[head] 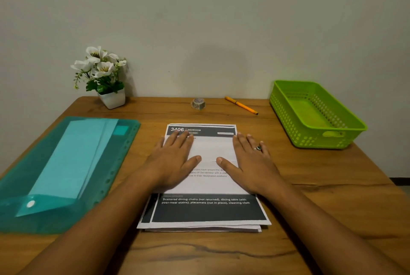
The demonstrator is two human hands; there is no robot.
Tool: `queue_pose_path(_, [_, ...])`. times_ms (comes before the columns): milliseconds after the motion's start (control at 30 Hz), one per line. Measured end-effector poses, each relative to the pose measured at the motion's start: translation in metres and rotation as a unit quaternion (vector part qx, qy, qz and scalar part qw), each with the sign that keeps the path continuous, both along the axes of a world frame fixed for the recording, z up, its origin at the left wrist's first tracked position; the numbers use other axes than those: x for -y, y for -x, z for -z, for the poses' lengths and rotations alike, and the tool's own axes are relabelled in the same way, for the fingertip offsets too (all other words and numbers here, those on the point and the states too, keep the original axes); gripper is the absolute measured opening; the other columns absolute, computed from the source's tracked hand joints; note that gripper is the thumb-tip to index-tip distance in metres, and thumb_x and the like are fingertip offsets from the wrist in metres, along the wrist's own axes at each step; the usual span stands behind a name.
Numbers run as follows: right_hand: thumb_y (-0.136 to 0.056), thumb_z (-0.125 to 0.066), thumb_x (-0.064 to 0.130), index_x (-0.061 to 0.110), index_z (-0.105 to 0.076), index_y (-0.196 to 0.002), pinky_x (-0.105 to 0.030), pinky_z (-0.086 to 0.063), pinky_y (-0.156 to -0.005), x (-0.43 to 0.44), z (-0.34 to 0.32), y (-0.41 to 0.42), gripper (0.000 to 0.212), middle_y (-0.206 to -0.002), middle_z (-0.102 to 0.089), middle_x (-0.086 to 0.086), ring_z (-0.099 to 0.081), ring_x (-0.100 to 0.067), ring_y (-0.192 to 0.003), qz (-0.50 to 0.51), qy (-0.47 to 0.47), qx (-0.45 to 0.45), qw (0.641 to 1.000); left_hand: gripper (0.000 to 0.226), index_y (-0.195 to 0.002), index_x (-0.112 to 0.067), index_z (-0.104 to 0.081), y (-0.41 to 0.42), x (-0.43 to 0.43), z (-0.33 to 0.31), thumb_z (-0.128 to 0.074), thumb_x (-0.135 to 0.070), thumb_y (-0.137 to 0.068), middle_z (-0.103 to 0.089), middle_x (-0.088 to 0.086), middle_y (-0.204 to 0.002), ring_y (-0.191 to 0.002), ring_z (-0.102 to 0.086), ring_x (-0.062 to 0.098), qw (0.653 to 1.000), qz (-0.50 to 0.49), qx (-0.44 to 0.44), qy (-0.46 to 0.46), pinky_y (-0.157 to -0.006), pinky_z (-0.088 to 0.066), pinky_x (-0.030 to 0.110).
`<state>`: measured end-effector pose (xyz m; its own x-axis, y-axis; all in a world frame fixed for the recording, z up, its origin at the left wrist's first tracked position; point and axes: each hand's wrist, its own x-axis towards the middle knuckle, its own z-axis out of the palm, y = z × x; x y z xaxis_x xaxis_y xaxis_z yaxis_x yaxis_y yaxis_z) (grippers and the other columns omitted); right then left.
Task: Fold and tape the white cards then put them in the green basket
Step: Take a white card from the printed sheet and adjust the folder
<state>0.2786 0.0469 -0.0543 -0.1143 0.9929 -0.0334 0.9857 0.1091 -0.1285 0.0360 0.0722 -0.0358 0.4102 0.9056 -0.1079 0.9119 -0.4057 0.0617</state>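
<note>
A stack of white printed cards (210, 183) with dark bands at the top and bottom lies flat in the middle of the wooden table. My left hand (175, 159) rests flat on the stack's left side, fingers straight. My right hand (250, 161), wearing a ring, lies flat on the right side. The two thumbs point toward each other over the middle of the top card. A small roll of tape (198, 103) stands behind the cards near the wall. The green basket (319, 135) sits at the back right and looks empty.
A teal plastic folder (124, 141) holding pale sheets lies on the left of the table (332, 197). A white pot of white flowers (112, 97) stands at the back left. An orange pen (240, 105) lies between the tape and the basket.
</note>
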Motion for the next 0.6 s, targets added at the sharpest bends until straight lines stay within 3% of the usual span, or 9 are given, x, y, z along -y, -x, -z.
queue_pose_path(100, [-0.092, -0.008, 0.084, 0.019, -0.004, -0.167, -0.054, 0.001, -0.129, 0.0, -0.001, 0.0, 0.099, -0.175, 0.002, -0.001, 0.005, -0.024, -0.161, -0.002, 0.002, -0.001, 1.0, 0.081, -0.162, -0.024, -0.015, 0.009, -0.005, -0.012, -0.025, -0.073, -0.097, -0.014, 0.003, -0.169, -0.154, -0.013, 0.025, 1.0, -0.018, -0.011, -0.01, -0.124, -0.018, 0.051])
queue_pose_path(167, [-0.092, -0.008, 0.084, 0.02, -0.004, -0.167, -0.054, 0.0, -0.129, 0.0, -0.001, -0.001, 0.099, -0.175, 0.002, -0.001, 0.005, -0.024, -0.161, -0.003, 0.001, -0.002, 1.0, 0.079, -0.155, -0.03, -0.034, 0.009, -0.011, -0.021, -0.039, -0.077, -0.092, -0.034, 0.0, -0.157, -0.142, -0.031, 0.021, 1.0, -0.008, -0.006, -0.024, -0.115, -0.033, 0.047])
queue_pose_path(233, [-0.092, -0.009, 0.084, 0.02, -0.006, -0.166, -0.054, -0.001, -0.129, 0.001, -0.001, -0.001, 0.099, -0.175, 0.001, -0.001, 0.003, -0.024, -0.161, -0.003, -0.002, -0.007, 1.0, 0.073, -0.145, -0.034, -0.044, 0.008, -0.017, -0.028, -0.05, -0.077, -0.087, -0.044, -0.003, -0.145, -0.133, -0.038, 0.019, 1.0, -0.002, 0.008, -0.02, -0.108, -0.038, 0.044])
queue_pose_path(333, [-0.092, -0.015, 0.084, 0.021, -0.011, -0.166, -0.054, -0.004, -0.129, 0.003, -0.002, -0.001, 0.098, -0.175, -0.005, -0.001, -0.002, -0.023, -0.161, 0.003, -0.013, -0.025, 1.0, 0.07, -0.137, -0.034, -0.049, 0.006, -0.027, -0.034, -0.063, -0.075, -0.081, -0.051, -0.005, -0.138, -0.128, -0.042, 0.019, 0.999, -0.011, 0.028, 0.027, -0.106, -0.04, 0.046])
queue_pose_path(433, [-0.092, -0.034, 0.082, 0.023, -0.018, -0.164, -0.052, -0.011, -0.128, 0.007, -0.005, -0.001, 0.094, -0.173, -0.017, 0.0, -0.013, -0.022, -0.159, 0.01, -0.041, -0.075, 0.996, 0.07, -0.134, -0.032, -0.051, 0.004, -0.03, -0.038, -0.07, -0.071, -0.079, -0.054, -0.005, -0.133, -0.123, -0.044, 0.018, 0.998, -0.015, 0.046, 0.045, -0.103, -0.042, 0.045])
queue_pose_path(500, [-0.091, -0.05, 0.075, 0.024, -0.023, -0.162, -0.05, -0.016, -0.127, 0.011, -0.007, -0.002, 0.091, -0.169, -0.026, 0.002, -0.02, -0.021, -0.157, 0.005, -0.069, -0.118, 0.991, 0.069, -0.133, -0.031, -0.052, 0.003, -0.026, -0.039, -0.074, -0.067, -0.078, -0.053, -0.008, -0.129, -0.122, -0.044, 0.017, 0.997, -0.012, 0.065, 0.028, -0.103, -0.042, 0.043])
queue_pose_path(600, [-0.092, -0.062, 0.061, 0.026, -0.025, -0.161, -0.047, -0.011, -0.126, 0.015, -0.01, -0.004, 0.086, -0.167, -0.031, 0.002, -0.019, -0.02, -0.157, -0.016, -0.094, -0.162, 0.982, 0.068, -0.133, -0.031, -0.052, 0.0, -0.017, -0.041, -0.076, -0.063, -0.077, -0.052, -0.012, -0.126, -0.119, -0.044, 0.013, 0.996, 0.007, 0.079, -0.026, -0.102, -0.04, 0.039])
